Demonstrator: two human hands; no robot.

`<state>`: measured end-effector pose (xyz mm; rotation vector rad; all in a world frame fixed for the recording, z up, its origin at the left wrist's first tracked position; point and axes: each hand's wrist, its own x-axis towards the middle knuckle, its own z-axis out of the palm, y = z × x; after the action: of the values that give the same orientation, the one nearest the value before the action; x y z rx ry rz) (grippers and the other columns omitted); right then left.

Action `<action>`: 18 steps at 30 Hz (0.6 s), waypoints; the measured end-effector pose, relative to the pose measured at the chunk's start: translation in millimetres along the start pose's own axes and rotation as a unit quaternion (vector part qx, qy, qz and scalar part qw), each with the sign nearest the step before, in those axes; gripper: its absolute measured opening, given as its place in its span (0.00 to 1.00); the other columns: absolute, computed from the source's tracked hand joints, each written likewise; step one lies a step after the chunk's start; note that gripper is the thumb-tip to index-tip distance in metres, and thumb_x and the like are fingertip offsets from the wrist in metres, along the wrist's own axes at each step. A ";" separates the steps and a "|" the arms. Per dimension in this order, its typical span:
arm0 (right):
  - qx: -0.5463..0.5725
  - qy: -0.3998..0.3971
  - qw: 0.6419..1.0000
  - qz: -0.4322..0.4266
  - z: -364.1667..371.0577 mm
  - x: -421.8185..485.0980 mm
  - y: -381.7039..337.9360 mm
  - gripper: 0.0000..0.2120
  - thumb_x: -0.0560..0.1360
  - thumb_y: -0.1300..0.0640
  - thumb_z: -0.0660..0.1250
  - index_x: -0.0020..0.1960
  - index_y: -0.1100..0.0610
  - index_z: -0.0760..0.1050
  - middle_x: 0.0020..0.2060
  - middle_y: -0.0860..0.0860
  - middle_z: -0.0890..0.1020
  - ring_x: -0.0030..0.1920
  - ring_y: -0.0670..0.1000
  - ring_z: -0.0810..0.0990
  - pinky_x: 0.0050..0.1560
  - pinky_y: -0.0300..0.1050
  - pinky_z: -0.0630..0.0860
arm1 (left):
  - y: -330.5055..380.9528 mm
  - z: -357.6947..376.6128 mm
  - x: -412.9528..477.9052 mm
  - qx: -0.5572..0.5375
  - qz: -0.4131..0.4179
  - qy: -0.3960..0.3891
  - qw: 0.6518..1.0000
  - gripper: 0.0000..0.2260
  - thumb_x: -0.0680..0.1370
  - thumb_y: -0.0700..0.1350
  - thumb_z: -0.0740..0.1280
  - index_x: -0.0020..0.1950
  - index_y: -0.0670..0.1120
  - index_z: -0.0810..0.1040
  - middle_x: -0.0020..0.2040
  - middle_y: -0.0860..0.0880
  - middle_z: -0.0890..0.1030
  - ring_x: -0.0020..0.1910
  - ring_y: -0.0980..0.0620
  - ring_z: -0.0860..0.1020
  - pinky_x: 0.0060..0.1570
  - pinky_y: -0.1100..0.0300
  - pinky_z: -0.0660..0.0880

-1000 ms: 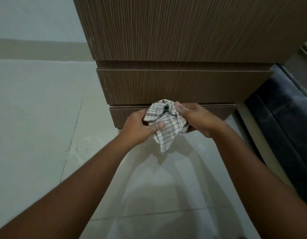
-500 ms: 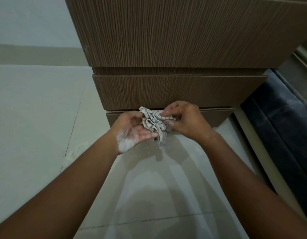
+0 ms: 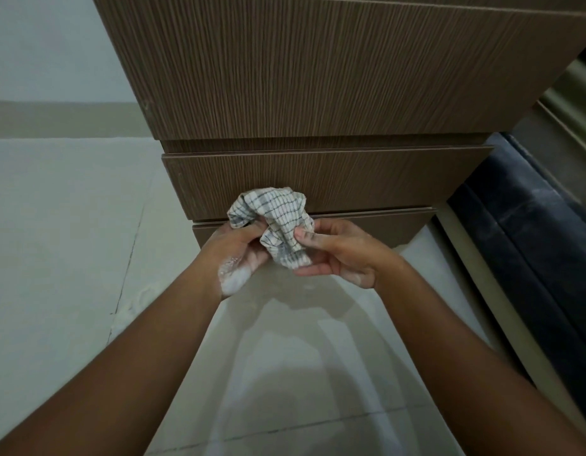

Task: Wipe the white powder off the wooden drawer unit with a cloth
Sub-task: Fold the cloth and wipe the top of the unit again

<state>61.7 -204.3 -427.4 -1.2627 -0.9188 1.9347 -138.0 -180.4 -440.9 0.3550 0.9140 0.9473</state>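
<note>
A brown wooden drawer unit (image 3: 318, 77) with three drawer fronts fills the top of the view. In front of its lowest drawers I hold a crumpled white cloth with a dark check pattern (image 3: 278, 222) between both hands. My left hand (image 3: 239, 251) grips the cloth's left side, and white powder coats the heel of its palm. My right hand (image 3: 341, 255) pinches the cloth's right side with thumb and fingers. The drawer fronts look free of powder from here.
Pale floor tiles (image 3: 71, 225) spread to the left and below, with a faint white powder smear on the tiles (image 3: 137, 301) near a tile joint. A dark blue padded piece of furniture (image 3: 528, 241) stands close on the right of the unit.
My left palm has turned up, showing the white powder on it. Both hands have reworked the cloth, which now bunches higher between them. The view has shifted slightly.
</note>
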 end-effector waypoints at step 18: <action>-0.041 0.117 0.982 -0.143 1.9 5.3 -8.3 0.13 0.75 0.62 0.75 0.60 0.57 0.83 0.50 0.55 0.88 0.51 0.54 0.88 0.49 0.46 0.85 | 5.0 17.2 4.3 0.284 0.055 0.072 0.954 0.07 0.80 0.43 0.80 0.55 0.43 0.88 0.49 0.39 0.92 0.45 0.41 0.91 0.48 0.46 0.91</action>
<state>59.3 -195.8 -422.5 -1.2949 -1.0045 1.5051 -125.9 -172.1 -429.8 0.8427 1.3097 0.8035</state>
